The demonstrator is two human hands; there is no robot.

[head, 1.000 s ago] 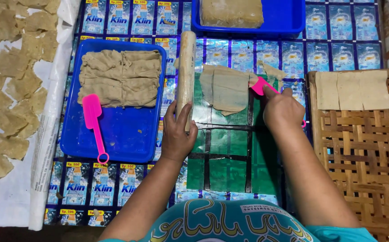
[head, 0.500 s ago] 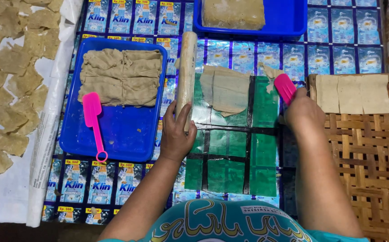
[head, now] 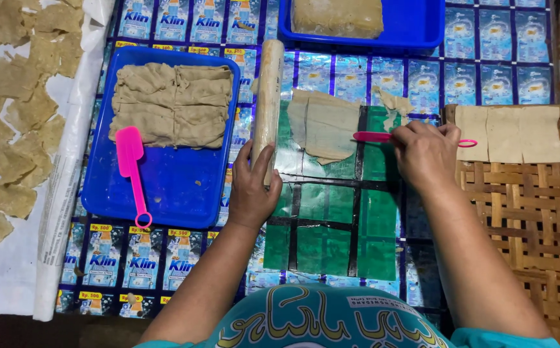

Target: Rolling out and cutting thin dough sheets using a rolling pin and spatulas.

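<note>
Mat of foil sachet wrappers (head: 505,71) is covering the whole work surface. Woven bamboo tray (head: 538,219) is sitting at the right edge, carrying cut dough squares (head: 509,134) along its top. Blue tray (head: 176,187) at mat's left is holding folded dough sheets (head: 173,103) and a spare pink spatula (head: 131,171); second blue tray (head: 415,29) at the top edge is holding a dough block (head: 338,16). Dried pieces (head: 9,122) are lying on white paper at the far left. Green plastic sheet (head: 331,225) at mat's centre is carrying the thin dough sheet (head: 325,125). Left hand (head: 254,190) is wrapping fingers around the wooden rolling pin (head: 268,96). Right hand (head: 425,154) is pinching the pink cutter (head: 383,136) flat, tip touching the sheet's right edge. Risk, judging: thin sheet could tear or drag if the cutter is snagging; pin could roll onto dough.
</note>
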